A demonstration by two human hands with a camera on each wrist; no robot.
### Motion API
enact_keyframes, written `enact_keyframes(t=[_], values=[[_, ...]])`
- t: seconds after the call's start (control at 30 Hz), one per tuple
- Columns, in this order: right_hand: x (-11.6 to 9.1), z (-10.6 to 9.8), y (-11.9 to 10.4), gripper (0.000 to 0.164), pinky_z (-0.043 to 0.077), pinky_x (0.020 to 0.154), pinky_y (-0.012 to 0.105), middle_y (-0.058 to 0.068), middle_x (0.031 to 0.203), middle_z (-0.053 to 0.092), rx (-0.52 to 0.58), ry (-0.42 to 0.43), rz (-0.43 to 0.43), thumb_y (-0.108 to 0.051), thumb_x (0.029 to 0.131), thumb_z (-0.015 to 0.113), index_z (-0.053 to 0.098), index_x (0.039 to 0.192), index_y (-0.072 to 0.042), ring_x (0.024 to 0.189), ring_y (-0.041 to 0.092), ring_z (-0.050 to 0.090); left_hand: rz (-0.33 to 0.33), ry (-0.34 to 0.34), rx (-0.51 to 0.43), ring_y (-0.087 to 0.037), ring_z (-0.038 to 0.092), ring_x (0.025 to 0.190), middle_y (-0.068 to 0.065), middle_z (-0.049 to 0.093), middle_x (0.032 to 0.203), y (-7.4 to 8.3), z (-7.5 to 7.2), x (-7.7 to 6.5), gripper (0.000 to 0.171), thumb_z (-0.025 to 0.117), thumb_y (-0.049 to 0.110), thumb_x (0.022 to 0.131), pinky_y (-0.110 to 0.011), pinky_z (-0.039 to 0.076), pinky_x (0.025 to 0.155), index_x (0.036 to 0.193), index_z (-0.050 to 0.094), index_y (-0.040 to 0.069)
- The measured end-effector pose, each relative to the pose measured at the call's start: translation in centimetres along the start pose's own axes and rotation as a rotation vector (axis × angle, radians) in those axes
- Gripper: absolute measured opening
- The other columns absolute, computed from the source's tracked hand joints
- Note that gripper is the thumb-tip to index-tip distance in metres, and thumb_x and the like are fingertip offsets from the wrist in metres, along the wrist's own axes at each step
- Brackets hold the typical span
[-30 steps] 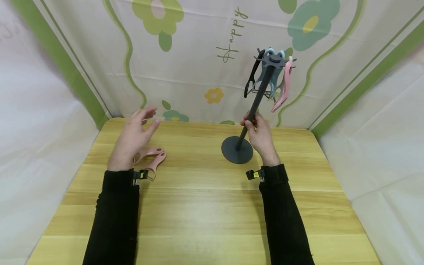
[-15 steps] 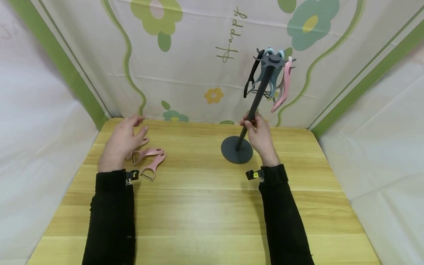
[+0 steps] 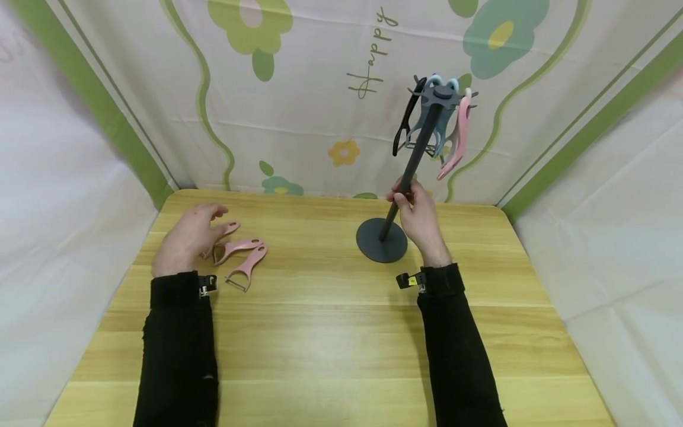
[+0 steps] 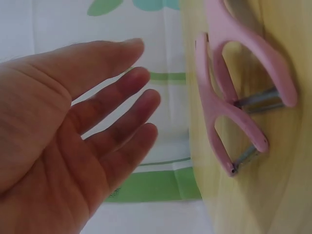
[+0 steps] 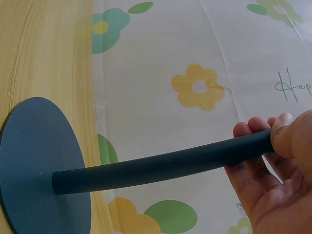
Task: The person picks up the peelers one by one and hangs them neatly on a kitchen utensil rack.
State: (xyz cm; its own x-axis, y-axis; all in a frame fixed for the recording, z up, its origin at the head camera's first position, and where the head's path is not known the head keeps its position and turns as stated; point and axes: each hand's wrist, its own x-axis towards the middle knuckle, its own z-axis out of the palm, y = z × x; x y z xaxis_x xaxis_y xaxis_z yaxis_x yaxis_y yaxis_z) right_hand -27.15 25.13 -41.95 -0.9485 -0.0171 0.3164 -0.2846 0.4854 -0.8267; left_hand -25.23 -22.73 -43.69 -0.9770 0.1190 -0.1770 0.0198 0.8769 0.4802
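Observation:
Three pink peelers lie on the left of the table: a front one [image 3: 254, 258], a middle one [image 3: 242, 245] and a rear one [image 3: 232, 227], partly hidden by my left hand [image 3: 187, 237]. That hand hovers beside them, fingers loosely bent and holding nothing; in the left wrist view, two pink peelers [image 4: 263, 48] stand apart from its fingertips. My right hand [image 3: 420, 222] grips the pole of a dark grey stand [image 3: 421, 142] between thumb and fingers. From its top hang a black peeler [image 3: 408, 112], light blue peelers [image 3: 441, 126] and a pink peeler [image 3: 460, 136].
The stand's round base [image 3: 382, 240] sits on the wooden table [image 3: 320, 332], toward the back. A white curtain [image 3: 299, 118] with printed flowers rises behind the table's rear edge, and pale cloth hangs on both sides.
My left hand has moved left and down toward the table, uncovering more of the pink peelers. The right hand keeps its grip on the stand, which has not moved.

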Motion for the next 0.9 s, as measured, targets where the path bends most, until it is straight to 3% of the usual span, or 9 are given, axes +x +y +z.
enact_keyframes(t=[0.23,0.37,0.67,0.9], values=[[0.0,-0.1,-0.1,0.023,0.055,0.110,0.053,0.017,0.115,0.074,-0.004,0.000,0.003,-0.026,0.109,0.056,0.060,0.124,-0.009,0.114,0.033,0.071,-0.019,-0.061,0.005,-0.039,0.053,0.126,-0.025,0.044,0.162,-0.6,0.2,0.2,0.067,0.053,0.050,0.109,-0.064,0.048,0.108,0.159,0.042,0.007],[0.0,-0.1,-0.1,0.021,0.056,0.108,0.052,0.015,0.114,0.074,0.005,0.000,0.007,-0.025,0.109,0.057,0.061,0.123,-0.011,0.114,0.035,0.071,-0.027,-0.064,0.017,-0.040,0.053,0.128,-0.027,0.045,0.161,-1.0,0.4,0.3,0.068,0.051,0.051,0.109,-0.065,0.047,0.110,0.159,0.041,0.005],[0.0,0.0,0.0,0.020,0.057,0.107,0.052,0.014,0.113,0.074,-0.012,0.009,0.007,-0.026,0.109,0.057,0.060,0.123,-0.012,0.111,0.031,0.071,-0.048,-0.090,0.024,-0.039,0.056,0.119,-0.030,0.049,0.153,-1.7,0.9,0.6,0.052,0.055,0.023,0.110,-0.062,0.051,0.103,0.156,0.043,0.002],[0.1,0.0,0.1,0.019,0.056,0.108,0.053,0.015,0.113,0.074,-0.009,0.010,0.001,-0.025,0.109,0.056,0.060,0.122,-0.011,0.112,0.034,0.071,-0.062,-0.097,0.020,-0.038,0.058,0.120,-0.029,0.054,0.145,-2.2,1.4,1.0,0.050,0.056,0.019,0.109,-0.058,0.053,0.099,0.154,0.044,0.002]])
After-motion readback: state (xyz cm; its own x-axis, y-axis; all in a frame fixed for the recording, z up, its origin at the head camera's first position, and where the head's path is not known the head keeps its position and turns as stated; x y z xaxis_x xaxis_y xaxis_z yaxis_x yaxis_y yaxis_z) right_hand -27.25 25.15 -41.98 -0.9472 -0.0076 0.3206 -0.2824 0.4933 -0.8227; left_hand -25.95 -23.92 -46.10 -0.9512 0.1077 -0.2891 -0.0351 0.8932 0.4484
